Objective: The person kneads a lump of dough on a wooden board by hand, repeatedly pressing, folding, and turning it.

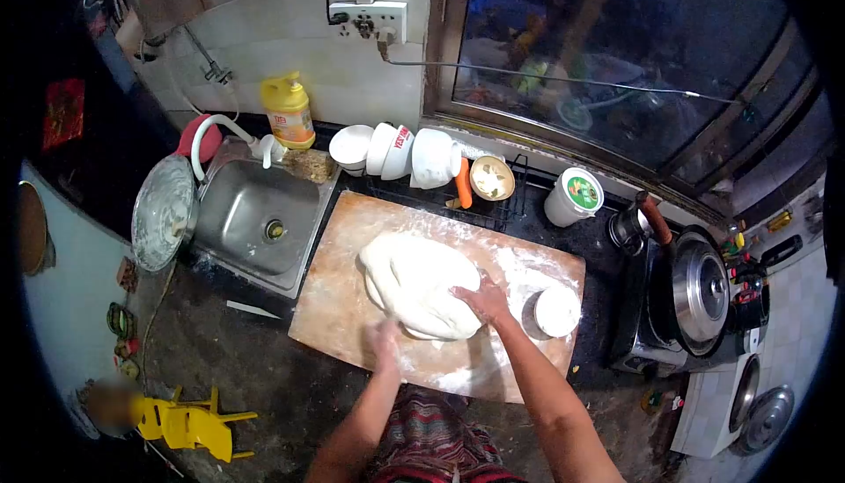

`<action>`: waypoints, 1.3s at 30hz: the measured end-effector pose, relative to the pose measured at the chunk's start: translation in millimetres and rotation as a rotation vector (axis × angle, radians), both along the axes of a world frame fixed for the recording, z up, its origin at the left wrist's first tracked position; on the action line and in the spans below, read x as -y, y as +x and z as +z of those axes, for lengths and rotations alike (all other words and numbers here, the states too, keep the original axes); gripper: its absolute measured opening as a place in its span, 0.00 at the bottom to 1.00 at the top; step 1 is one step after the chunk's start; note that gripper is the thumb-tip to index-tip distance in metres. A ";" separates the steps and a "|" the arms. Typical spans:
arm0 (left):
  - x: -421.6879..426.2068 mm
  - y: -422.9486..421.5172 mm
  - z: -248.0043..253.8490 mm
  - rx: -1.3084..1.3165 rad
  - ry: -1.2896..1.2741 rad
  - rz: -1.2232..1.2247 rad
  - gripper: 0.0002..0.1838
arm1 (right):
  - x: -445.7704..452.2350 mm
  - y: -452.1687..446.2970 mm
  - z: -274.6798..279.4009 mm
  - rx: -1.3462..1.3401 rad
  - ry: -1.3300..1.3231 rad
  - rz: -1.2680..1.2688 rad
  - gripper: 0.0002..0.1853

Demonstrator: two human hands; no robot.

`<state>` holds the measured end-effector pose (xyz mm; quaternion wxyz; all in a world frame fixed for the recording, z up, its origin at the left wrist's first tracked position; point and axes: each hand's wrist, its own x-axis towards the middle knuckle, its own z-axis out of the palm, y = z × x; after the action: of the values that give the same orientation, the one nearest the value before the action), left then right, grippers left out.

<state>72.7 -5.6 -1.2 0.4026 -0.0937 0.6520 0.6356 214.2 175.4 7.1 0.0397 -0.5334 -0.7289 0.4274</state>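
Note:
A large white mass of dough (pixel 422 285), folded over on itself, lies on a floured wooden board (pixel 334 325). At the dough's right edge, my right hand (pixel 484 298) rests on it with the fingers spread. My left hand (pixel 385 344) is at the lower left edge of the dough, close beside it, and its fingers are smeared by motion. A round white container of flour (pixel 556 311) stands on the right part of the board. Loose flour covers much of the board's right side.
Left of the board is a steel sink (pixel 255 210) with a floury metal basin (pixel 165 213). Behind the board stand white bowls (pixel 434 159), a yellow bottle (pixel 289 113) and a white tub (pixel 574 197). A lidded pan (pixel 700 289) sits on the stove at right.

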 end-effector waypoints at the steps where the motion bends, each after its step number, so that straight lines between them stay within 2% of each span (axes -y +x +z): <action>1: 3.1 9.1 4.2 0.261 -0.073 -0.074 0.27 | 7.4 1.4 -3.4 -0.051 -0.024 -0.033 0.49; 4: -10.9 22.6 6.2 0.263 0.208 0.159 0.31 | 43.3 3.9 -7.4 -0.378 -0.400 -0.236 0.45; 6: -10.7 10.2 35.5 0.040 0.219 -0.026 0.33 | 65.0 23.7 -82.2 -0.572 -0.265 -0.048 0.37; 8: -15.9 -5.0 50.6 -0.142 0.241 -0.209 0.33 | 90.2 13.7 -28.3 -0.681 -0.756 -0.319 0.31; 9: -21.5 -4.0 41.7 -0.362 0.185 -0.298 0.33 | 102.9 7.9 1.3 -0.704 -0.966 -0.501 0.28; 11: -41.4 11.2 27.7 -0.798 0.077 -0.473 0.31 | 127.2 7.5 53.8 -0.880 -1.025 -0.600 0.27; 12: -46.5 30.0 53.5 -1.034 -0.012 -0.527 0.29 | 129.5 19.2 37.5 -0.766 -0.970 -0.639 0.23; 13: -50.1 44.0 89.0 -0.916 -0.205 -0.755 0.29 | 126.7 43.5 -4.8 -0.492 -0.633 -0.507 0.21; 14: -52.1 57.5 88.3 -0.949 -0.234 -0.803 0.29 | 119.1 73.9 -58.4 -0.219 -0.301 -0.364 0.19; 16: -53.9 76.3 79.2 -0.982 -0.248 -0.839 0.28 | 111.5 88.7 -46.0 -0.020 0.231 -0.203 0.17; 18: -55.2 92.9 58.5 -0.981 -0.220 -0.828 0.27 | 100.0 95.5 1.1 -0.161 0.626 -0.188 0.16; 21: -62.1 70.8 -9.4 -0.791 0.048 -1.002 0.24 | 87.1 68.2 24.1 -0.109 0.640 0.267 0.15; 22: -52.7 50.0 26.1 -0.352 0.240 -0.954 0.23 | 86.3 54.8 34.8 -0.017 0.536 0.255 0.15; 24: -50.4 1.1 29.5 -0.213 0.042 -1.082 0.23 | 79.6 28.7 53.7 0.162 0.333 0.228 0.15; 27: -64.4 -45.2 51.9 -0.965 -0.066 -1.004 0.28 | 58.4 13.6 26.3 0.207 0.289 0.308 0.18; 30: -107.7 -76.5 33.5 -1.088 0.084 -1.136 0.32 | 39.8 -5.4 3.5 0.248 0.228 0.295 0.19; 32: -144.6 -90.1 10.4 -1.117 0.076 -1.300 0.35 | 28.9 -20.4 -0.3 0.299 0.178 0.256 0.18; 36: -198.6 -92.7 -0.2 -1.062 -0.005 -1.528 0.38 | 12.7 -47.6 11.1 0.347 0.123 0.134 0.18; 39: -226.3 -88.3 -0.2 -1.083 -0.140 -1.562 0.37 | -0.2 -54.5 2.7 0.279 0.156 0.075 0.18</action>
<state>-15.6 220.7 -1.5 0.3502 0.6517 0.6648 0.1035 159.7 175.6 9.9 -0.0365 -0.5552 -0.7777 0.2925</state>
